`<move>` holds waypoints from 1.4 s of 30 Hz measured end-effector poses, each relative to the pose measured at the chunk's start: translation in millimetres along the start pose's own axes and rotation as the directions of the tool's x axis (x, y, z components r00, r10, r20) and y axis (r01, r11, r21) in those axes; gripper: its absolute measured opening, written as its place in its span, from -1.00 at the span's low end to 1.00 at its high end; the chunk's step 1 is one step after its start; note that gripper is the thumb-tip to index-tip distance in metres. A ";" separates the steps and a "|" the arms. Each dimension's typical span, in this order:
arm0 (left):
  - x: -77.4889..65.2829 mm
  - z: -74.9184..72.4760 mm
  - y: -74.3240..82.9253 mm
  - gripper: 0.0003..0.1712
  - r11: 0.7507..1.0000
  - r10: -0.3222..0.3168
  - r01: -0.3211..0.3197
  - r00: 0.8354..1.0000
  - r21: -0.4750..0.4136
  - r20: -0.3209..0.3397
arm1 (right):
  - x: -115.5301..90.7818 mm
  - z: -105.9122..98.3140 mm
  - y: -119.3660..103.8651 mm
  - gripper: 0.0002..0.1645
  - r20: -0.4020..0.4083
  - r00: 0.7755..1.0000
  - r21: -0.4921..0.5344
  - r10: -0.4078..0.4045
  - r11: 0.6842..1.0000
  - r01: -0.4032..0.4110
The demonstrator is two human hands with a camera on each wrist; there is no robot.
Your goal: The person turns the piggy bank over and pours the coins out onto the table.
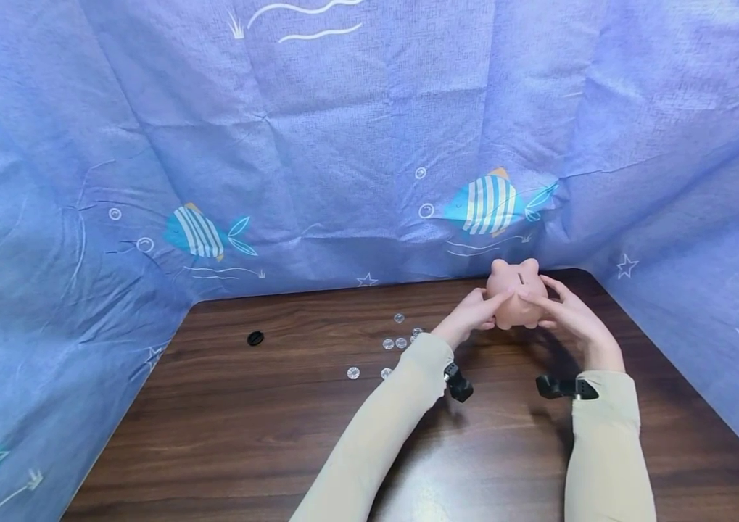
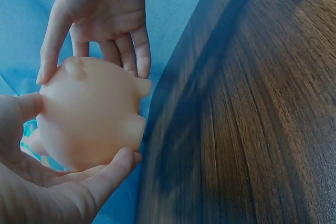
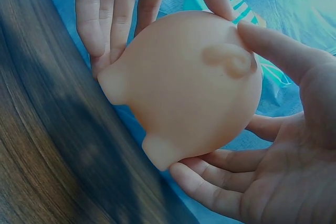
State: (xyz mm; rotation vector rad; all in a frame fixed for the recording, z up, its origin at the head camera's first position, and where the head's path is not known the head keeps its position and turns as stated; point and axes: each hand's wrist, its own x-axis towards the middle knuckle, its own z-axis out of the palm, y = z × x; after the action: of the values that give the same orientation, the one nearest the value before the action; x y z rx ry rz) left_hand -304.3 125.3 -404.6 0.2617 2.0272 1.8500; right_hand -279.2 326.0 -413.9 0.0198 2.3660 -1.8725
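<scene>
A pink piggy bank [image 1: 516,291] is between both hands near the back right of the table. Its coin slot faces up, and its curly tail [image 3: 228,60] shows in the right wrist view. My left hand [image 1: 471,315] grips its left side, thumb on top and fingers lower down. On the other side my right hand [image 1: 574,317] holds it the same way, thumb over the top. In the wrist views its stubby feet [image 2: 135,129] seem raised off the table. Several silvery coins [image 1: 388,344] lie left of the left hand, some partly hidden by the left sleeve.
A small black disc [image 1: 255,338] lies on the left part of the dark wooden table [image 1: 225,435]. Blue cloth [image 1: 343,181] printed with fish hangs behind the table and along both sides. The piggy bank is close to the back edge.
</scene>
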 end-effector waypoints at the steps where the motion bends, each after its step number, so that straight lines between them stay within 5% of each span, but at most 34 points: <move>1: -0.5 0.1 -0.1 -0.25 1.000 -0.002 0.002 1.000 0.003 -0.002 | 1.8 -1.2 2.5 0.08 0.005 1.000 -0.005 -0.006 1.000 0.006; 5: -2.5 0.1 0.3 -0.24 1.000 -0.013 0.013 1.000 0.010 -0.012 | 5.6 -3.0 7.7 0.07 0.011 1.000 0.003 -0.019 1.000 0.019; 11: -3.5 -0.2 -0.5 -0.25 1.000 -0.015 0.015 1.000 -0.012 -0.007 | -16.5 10.9 -22.5 0.06 0.017 1.000 -0.062 0.000 0.998 0.002; 18: -0.5 -1.4 -5.6 -0.31 1.000 -0.029 0.029 1.000 -0.009 0.010 | 27.9 -6.8 35.6 0.10 -0.030 0.999 0.002 0.044 0.999 -0.044; 23: 2.0 -2.7 -10.0 -0.31 0.999 -0.049 0.049 0.999 0.003 0.016 | 42.8 -11.3 54.8 0.13 -0.037 0.998 0.002 0.053 0.999 -0.053; 42: -1.1 -5.9 -16.4 -0.45 0.991 -0.137 0.137 0.991 0.009 0.013 | 30.9 3.9 41.2 0.19 0.014 0.997 -0.092 0.078 0.993 -0.076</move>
State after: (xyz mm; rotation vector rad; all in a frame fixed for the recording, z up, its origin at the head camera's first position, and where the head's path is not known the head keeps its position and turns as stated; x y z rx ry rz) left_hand -303.7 117.6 -420.3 0.1332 1.9916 1.7528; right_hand -305.9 329.7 -458.0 0.0844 2.4012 -1.7215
